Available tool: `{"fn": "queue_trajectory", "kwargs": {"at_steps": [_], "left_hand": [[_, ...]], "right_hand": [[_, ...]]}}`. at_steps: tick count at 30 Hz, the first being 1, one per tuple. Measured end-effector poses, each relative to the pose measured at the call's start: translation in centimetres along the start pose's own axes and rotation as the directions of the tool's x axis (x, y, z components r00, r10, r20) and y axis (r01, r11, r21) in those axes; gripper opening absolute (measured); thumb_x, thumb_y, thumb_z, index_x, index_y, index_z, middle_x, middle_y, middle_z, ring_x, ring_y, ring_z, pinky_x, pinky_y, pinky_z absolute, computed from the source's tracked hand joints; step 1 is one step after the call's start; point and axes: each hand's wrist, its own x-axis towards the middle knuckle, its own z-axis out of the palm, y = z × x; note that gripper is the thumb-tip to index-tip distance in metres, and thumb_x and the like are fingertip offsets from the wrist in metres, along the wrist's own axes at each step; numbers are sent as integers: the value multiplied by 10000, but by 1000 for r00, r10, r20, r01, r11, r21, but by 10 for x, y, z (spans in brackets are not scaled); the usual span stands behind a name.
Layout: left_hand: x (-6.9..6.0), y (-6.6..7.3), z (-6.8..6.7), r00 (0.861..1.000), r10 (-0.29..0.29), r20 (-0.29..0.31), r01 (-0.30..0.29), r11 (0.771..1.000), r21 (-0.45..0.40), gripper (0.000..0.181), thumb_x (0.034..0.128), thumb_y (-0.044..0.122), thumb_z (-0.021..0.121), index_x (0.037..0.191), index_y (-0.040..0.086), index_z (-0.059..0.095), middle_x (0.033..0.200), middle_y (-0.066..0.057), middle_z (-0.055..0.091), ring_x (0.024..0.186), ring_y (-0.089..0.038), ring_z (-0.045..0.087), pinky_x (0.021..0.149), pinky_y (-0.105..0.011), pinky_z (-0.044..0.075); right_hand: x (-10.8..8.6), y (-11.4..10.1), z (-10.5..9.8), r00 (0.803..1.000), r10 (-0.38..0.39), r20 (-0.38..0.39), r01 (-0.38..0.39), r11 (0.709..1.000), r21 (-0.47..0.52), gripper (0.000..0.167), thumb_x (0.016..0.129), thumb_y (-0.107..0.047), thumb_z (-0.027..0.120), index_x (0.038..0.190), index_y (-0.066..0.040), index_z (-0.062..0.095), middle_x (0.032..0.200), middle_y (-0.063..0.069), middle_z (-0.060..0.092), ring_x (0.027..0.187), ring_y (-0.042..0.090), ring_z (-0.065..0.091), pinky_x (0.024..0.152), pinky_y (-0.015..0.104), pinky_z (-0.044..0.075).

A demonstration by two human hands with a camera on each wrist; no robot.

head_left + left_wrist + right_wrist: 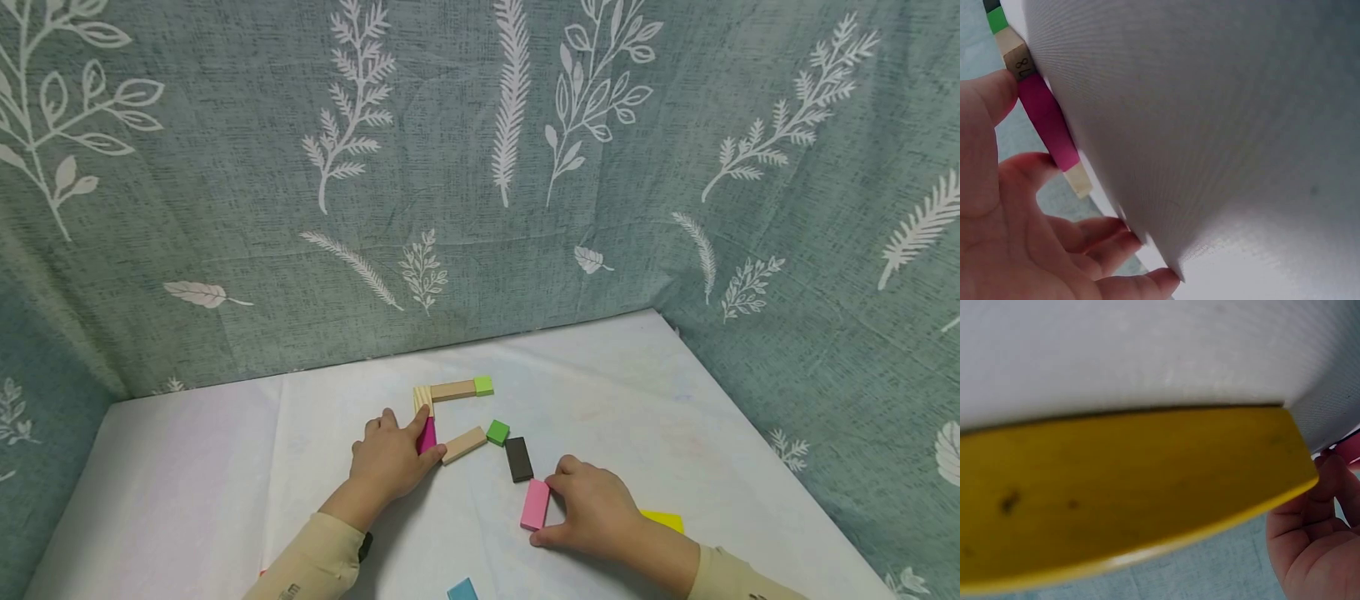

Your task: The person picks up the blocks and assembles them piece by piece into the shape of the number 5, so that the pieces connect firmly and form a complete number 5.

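Observation:
A line of wooden blocks lies on the white cloth. My left hand (392, 457) spans a magenta block (1050, 122), thumb at one end and index finger at the other; its other fingertips rest on the cloth. Beside the thumb lies a plain wood block (465, 445), followed by a green cube (498, 432) and a black block (519, 460). My right hand (596, 508) pinches a pink block (535, 505) between thumb and index finger, just below the black block. In the right wrist view, a yellow block (1129, 494) partly hides the right hand.
Above the magenta block is a striped pale block (423, 398), then a brown wood block (453, 391) and a light green cube (483, 386). A blue block (462, 590) lies at the near edge of view. Patterned grey-green curtains (450, 167) enclose the white cloth (600, 400).

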Motion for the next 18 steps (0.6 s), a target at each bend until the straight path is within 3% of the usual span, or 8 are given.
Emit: {"fn": "queue_trajectory", "kwargs": {"at_steps": [18], "left_hand": [[-1, -1, -1, 1000, -2, 9, 2, 1000, -11, 732, 939, 604, 596, 1547, 233, 428, 1450, -385, 402, 1279, -531, 457, 868, -670, 485]], "right_hand": [[2, -5, 0, 999, 28, 27, -28, 1000, -8, 704, 637, -692, 835, 1083, -151, 766, 880, -100, 529, 678, 43, 444, 582, 237, 382]]}}
